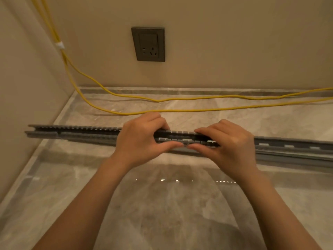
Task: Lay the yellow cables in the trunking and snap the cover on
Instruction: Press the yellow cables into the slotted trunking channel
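Head view: left hand [142,139] and right hand [227,147] pinch a long grey slotted plastic trunking [86,135], yellow cables [180,110] lying loose behind; rough squeezing may snap its thin teeth.

Looking down at a marble floor [162,204] by a beige wall [234,42]. Gripping grey slotted trunking [81,135] mid-length with left hand [140,141] and right hand [228,148], thumbs nearly meeting. Beyond, two yellow cables [180,110] loose on the floor, below a grey wall socket [148,44].
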Available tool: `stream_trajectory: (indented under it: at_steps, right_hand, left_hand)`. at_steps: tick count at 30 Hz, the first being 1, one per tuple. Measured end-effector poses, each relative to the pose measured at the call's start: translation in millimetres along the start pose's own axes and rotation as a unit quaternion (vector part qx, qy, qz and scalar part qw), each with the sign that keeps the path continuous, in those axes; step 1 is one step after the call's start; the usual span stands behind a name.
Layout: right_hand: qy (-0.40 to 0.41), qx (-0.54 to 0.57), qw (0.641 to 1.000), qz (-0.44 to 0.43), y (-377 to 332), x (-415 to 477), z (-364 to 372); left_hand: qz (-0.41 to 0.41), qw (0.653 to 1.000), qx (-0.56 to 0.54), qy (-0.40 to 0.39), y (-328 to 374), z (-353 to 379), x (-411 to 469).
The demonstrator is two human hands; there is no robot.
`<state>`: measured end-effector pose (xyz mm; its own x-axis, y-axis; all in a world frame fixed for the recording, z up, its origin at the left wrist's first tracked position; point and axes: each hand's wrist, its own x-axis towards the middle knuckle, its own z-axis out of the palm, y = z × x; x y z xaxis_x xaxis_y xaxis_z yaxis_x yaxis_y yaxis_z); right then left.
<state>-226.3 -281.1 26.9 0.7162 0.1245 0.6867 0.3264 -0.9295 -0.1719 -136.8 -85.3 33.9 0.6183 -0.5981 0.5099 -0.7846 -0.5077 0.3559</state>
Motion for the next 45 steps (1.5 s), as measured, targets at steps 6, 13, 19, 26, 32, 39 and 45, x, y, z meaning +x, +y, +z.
stream_trajectory:
  at_steps: [6,13,19,26,32,39,45]
  right_hand:
    - [-0.028,-0.007,0.999,0.012,42,26,28]
    - [-0.108,0.03,0.991,0.07,77,24,77]
    - [-0.191,0.04,0.971,0.141,80,15,96]
    - [-0.281,-0.007,0.954,0.109,67,29,93]
    - [-0.283,0.006,0.955,0.088,32,71,114]
    - [-0.321,0.007,0.945,0.054,-12,129,170]
    - [-0.357,0.004,0.93,0.089,-40,149,223]
  left_hand:
    - [-0.025,0.999,-0.004,-0.032,-31,29,38]
    - [-0.084,0.993,-0.016,-0.081,-68,79,48]
    - [-0.09,0.989,0.005,-0.115,-82,102,37]
    - [-0.08,0.981,-0.117,-0.134,-86,89,41]
    - [-0.11,0.994,-0.017,-0.02,-119,35,49]
    - [-0.093,0.976,0.186,-0.058,-188,-29,53]
    - [-0.094,0.926,0.318,-0.179,-227,-44,33]
